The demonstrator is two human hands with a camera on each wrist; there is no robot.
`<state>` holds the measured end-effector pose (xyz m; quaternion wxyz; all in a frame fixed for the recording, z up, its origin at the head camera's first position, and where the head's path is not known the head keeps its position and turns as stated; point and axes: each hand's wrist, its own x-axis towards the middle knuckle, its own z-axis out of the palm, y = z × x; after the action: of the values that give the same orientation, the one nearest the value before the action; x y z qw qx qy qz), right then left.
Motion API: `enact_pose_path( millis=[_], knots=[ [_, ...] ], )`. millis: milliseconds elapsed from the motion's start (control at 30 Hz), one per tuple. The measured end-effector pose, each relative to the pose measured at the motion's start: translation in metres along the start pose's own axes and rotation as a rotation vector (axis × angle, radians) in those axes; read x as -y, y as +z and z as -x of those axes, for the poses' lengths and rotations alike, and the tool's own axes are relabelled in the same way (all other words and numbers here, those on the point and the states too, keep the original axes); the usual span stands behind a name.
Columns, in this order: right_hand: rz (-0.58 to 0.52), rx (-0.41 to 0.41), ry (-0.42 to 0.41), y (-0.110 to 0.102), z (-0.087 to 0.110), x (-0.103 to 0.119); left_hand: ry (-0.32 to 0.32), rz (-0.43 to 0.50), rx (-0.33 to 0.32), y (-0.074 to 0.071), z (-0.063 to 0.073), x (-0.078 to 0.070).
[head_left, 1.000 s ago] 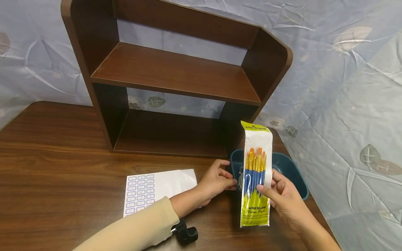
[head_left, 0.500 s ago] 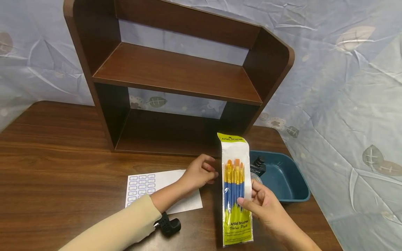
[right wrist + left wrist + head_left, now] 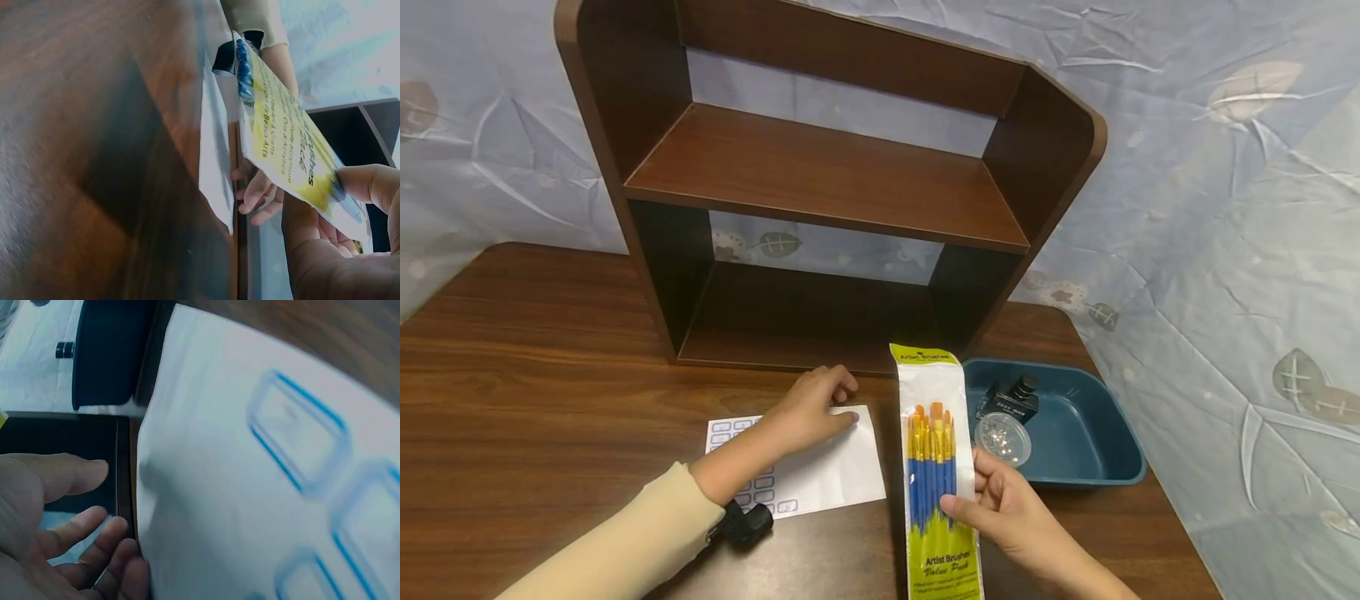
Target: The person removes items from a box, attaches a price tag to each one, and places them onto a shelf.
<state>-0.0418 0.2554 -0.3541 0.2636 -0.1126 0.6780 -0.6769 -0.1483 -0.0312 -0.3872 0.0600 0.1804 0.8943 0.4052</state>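
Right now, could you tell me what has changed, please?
The right hand, still gripping the brush pack, moved left, uncovering more of the black bottle and clear round container in the blue bin. The left hand drew leftward, over the white sheet. The shelf, bin and sheet stayed put.

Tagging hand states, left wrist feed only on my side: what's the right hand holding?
Observer: Head view: the right hand holds a brush pack, thumb on its front.
Operator: Any lettering I can log?
Observer: Yes, the head view reads "Artist Brushes Value Pack" toward its lower end.
Operator: OK. What's inside the blue bin?
Observer: From the head view, a round clear container with small shiny bits, next to a black bottle.
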Motion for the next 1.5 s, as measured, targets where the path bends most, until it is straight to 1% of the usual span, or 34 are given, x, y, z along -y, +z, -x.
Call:
enact_pose_path(
  millis=[133,233,367,567,700,867,1167,1333,1500],
  knots=[
    [-0.020,0.008,0.018,0.004,-0.002,-0.004,-0.073,-0.126,0.018,-0.009,0.006,0.004],
    [-0.034,0.017,0.014,0.007,-0.004,-0.007,-0.109,-0.199,0.018,-0.015,0.010,0.006],
    [-0.045,0.022,0.025,0.009,-0.007,-0.011,-0.120,-0.244,0.021,-0.022,0.014,0.009],
    [-0.050,0.003,0.094,0.011,-0.009,-0.013,-0.130,-0.272,0.062,-0.026,0.018,0.012],
    [-0.051,-0.005,0.120,0.012,-0.012,-0.014,-0.131,-0.271,0.070,-0.027,0.019,0.013],
    [-0.043,0.000,0.132,0.013,-0.015,-0.015,-0.136,-0.267,0.076,-0.029,0.019,0.014],
    [-0.035,-0.009,0.150,0.015,-0.018,-0.017,-0.134,-0.293,0.090,-0.029,0.016,0.015],
    [-0.047,-0.021,0.173,0.015,-0.020,-0.016,-0.130,-0.306,0.084,-0.029,0.015,0.015],
    [-0.042,-0.020,0.172,0.015,-0.020,-0.017,-0.121,-0.315,0.079,-0.030,0.014,0.015]
  ],
)
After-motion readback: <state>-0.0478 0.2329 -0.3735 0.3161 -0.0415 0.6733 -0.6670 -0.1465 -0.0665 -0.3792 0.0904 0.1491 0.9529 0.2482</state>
